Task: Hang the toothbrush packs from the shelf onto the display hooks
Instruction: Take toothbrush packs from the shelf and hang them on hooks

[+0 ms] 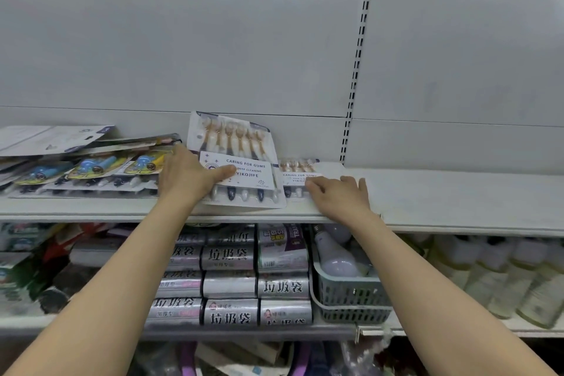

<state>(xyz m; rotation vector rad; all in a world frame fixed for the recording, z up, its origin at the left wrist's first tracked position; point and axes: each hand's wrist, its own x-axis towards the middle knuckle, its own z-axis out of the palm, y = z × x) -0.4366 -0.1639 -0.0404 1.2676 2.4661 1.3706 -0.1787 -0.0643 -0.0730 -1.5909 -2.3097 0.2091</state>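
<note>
Toothbrush pack (241, 162) tipped up off the shelf (457, 195), pinched in left grip (186, 175), thumb across the label. Right grip (338, 195) flat and relaxed, fingertips on second pack (297, 171) lying just beside. Heaped packs (91, 168) further left.

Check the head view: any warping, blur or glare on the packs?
Head view: wide-angle warping bows the shelf edge; the label on the toothbrush pack in the left hand reads sharply; the second pack by the right hand is softer; bottles lower right blurred; even light, no strong glare.
</note>
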